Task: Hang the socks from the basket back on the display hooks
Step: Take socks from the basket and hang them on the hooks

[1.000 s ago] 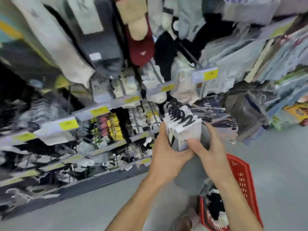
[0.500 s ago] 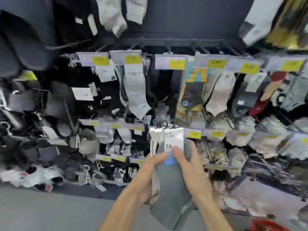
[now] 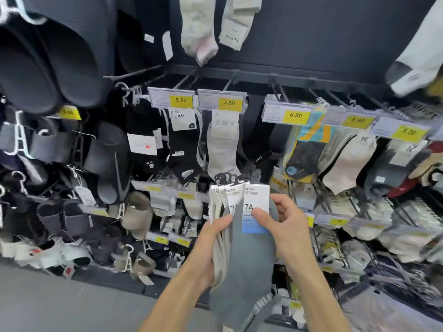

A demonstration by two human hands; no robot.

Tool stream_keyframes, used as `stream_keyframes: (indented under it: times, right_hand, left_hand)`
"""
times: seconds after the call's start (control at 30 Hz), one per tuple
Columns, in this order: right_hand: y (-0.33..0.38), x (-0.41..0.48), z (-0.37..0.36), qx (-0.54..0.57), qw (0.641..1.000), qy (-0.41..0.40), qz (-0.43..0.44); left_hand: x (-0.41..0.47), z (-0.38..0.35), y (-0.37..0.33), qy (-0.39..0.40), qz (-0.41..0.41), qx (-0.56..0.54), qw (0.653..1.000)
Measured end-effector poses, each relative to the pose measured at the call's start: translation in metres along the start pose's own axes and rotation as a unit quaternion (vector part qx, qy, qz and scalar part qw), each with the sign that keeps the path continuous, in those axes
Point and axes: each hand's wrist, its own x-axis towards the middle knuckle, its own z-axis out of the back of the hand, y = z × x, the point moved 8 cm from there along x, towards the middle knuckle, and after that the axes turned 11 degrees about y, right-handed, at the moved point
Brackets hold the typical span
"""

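You are holding a bundle of socks [image 3: 242, 264] in front of the display rack [image 3: 311, 44], level with its second row of price rails and just right of its middle. The front pair is plain grey, with pale lettering along the toe end at the bottom. Behind it several cream and pale pairs fan out to the left. Each pair carries a white card sleeve [image 3: 256, 200] at the top; the front one is printed "7A" with a blue band beneath. Small black plastic hangers [image 3: 226, 177] stick up in a cluster above the cards. Your left hand [image 3: 211, 252] grips the bundle from its left side, thumb lying across the front of the pale pairs. Your right hand [image 3: 286, 226] pinches the front grey pair, thumb pressed on the card's blue band and fingers curled behind. The two hands sit close together on the bundle. Above, metal display hooks [image 3: 278, 92] jut from the dark back panel, carrying hung socks and yellow price tags [image 3: 229, 103] reading 5.80, 3.50 and 6.80.
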Motion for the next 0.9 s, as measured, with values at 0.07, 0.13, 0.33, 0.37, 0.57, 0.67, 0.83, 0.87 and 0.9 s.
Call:
stream_keyframes:
  times: [0.07, 0.13, 0.33, 0.37, 0.57, 0.67, 0.83, 0.87, 0.9]
  right_hand:
    - [-0.006, 0.014, 0.010, 0.013, 1.000, -0.003, -0.001]
    - [-0.010, 0.028, 0.019, -0.002, 1.000, 0.003, 0.000]
    - [-0.019, 0.080, 0.048, -0.022, 0.999, 0.032, 0.003]
    - [-0.023, 0.090, 0.055, -0.025, 0.999, 0.035, -0.001]
    - [-0.058, 0.161, 0.113, 0.045, 0.997, -0.054, -0.023]
    - [-0.056, 0.200, 0.124, 0.039, 0.997, -0.069, -0.005]
    - [-0.022, 0.247, 0.111, 0.127, 0.987, -0.037, 0.090]
    - [-0.017, 0.252, 0.109, 0.118, 0.987, -0.036, 0.104]
    - [-0.013, 0.255, 0.107, 0.100, 0.987, -0.032, 0.120]
  left_hand:
    - [0.016, 0.003, -0.007, -0.008, -0.002, 0.020, 1.000]
    - [0.035, 0.008, -0.013, -0.025, -0.006, 0.041, 0.999]
    - [0.106, 0.004, -0.023, -0.040, 0.008, 0.057, 0.998]
    - [0.119, 0.004, -0.026, -0.046, 0.006, 0.063, 0.997]
    - [0.174, 0.026, -0.030, -0.139, 0.030, 0.072, 0.987]
    - [0.182, 0.038, -0.041, -0.164, 0.039, 0.087, 0.982]
    - [0.173, 0.041, -0.047, -0.074, 0.083, 0.109, 0.988]
    - [0.172, 0.043, -0.046, -0.058, 0.089, 0.109, 0.988]
    - [0.173, 0.048, -0.045, -0.065, 0.089, 0.095, 0.989]
